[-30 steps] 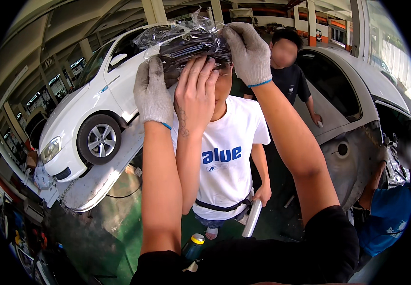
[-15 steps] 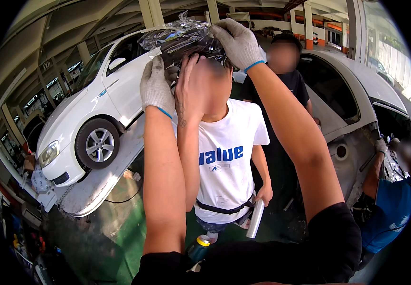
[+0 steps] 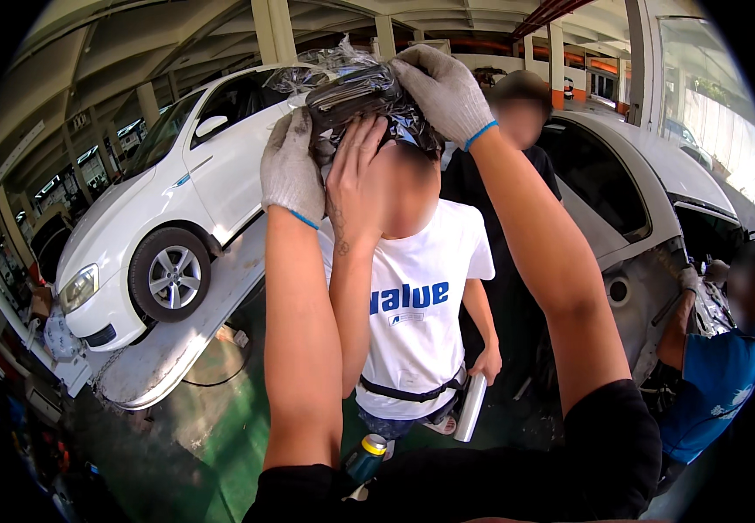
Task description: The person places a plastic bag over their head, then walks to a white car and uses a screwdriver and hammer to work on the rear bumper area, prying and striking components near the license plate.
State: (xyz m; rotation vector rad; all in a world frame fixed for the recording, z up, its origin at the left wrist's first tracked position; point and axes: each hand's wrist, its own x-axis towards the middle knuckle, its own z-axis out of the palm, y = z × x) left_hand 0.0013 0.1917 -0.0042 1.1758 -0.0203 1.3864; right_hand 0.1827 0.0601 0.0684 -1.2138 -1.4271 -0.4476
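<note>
Raised in front of me is a dark, rectangular-looking bundle point(image 3: 356, 94) wrapped in shiny clear plastic film, just above the head of a person in a white T-shirt point(image 3: 417, 322). My left hand point(image 3: 294, 170), in a pale knit glove with a blue cuff, is closed against its left side; the fingertips are partly hidden. Gloved alike, my right hand point(image 3: 445, 94) grips the bundle's upper right edge with bent fingers. The facing person's bare hand point(image 3: 356, 170) is lifted beneath the bundle, fingers up against it. Their other hand holds a pale roll point(image 3: 472, 408) low at their side.
A white car point(image 3: 199, 174) stands on a white ramp point(image 3: 177, 344) at left. Behind the facing person is someone in black point(image 3: 491, 166). A partly stripped car body point(image 3: 630, 200) and a person in blue point(image 3: 713, 383) are at right. A yellow-ringed dark bottle-shaped thing point(image 3: 365, 459) shows below my arms.
The bundle has tipped so its dark flat side shows more, and sits slightly farther right. My right hand has shifted a little right with it; my left hand stays at its side.
</note>
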